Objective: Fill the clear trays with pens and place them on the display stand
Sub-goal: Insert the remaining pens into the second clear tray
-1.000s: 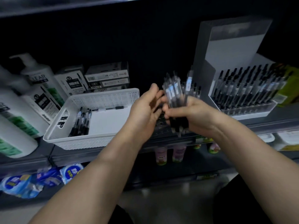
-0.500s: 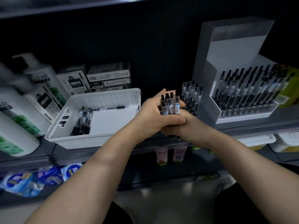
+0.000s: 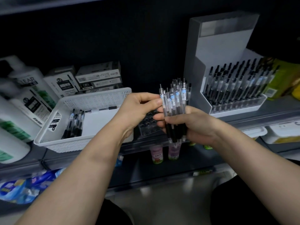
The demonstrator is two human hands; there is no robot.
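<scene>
My right hand grips a bundle of several clear pens with black grips, held upright in front of the shelf. My left hand pinches the leftmost pen of that bundle with thumb and fingers. Just behind and below my hands a clear tray with round holes lies on the shelf, mostly hidden. At the right a grey display stand holds a clear tray filled with rows of pens. A white perforated basket at the left contains several loose pens.
White pump bottles and stacked pen boxes stand at the left behind the basket. A green packet sits right of the stand. Small pink bottles and blue packets are on lower shelves.
My hands, clasped together around the pens half a second ago, have parted. The bundle now stands higher in my right hand, and my left hand has shifted left and pinches one pen.
</scene>
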